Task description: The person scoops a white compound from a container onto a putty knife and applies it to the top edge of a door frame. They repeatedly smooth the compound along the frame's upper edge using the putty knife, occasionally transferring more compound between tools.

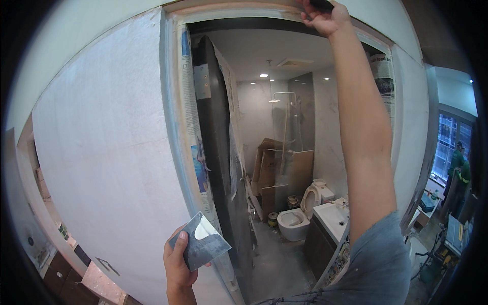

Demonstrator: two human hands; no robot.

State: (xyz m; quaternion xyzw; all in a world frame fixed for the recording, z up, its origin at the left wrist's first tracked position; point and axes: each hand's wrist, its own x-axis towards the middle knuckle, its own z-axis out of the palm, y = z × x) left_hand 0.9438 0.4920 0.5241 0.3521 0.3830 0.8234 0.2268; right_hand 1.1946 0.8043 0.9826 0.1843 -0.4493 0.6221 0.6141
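My left hand (179,264) grips a flat, square grey plate (206,250), thumb on top, in front of the left door jamb. A smooth dab of white putty (205,227) lies on its upper part. Stretched high overhead, my right hand (333,21) is closed around a black-handled tool (322,4) at the head of the door frame (239,10). The rest of that tool is cut off by the upper edge of the picture, so its blade or tip cannot be seen. Newspaper masking (200,170) covers the left jamb.
A dark door (213,122) stands open inward on the left. Inside the bathroom are a toilet (295,223), a washbasin (333,218) and leaning cardboard sheets (267,162). A white wall panel (107,142) fills the left. People in green (460,170) are far right.
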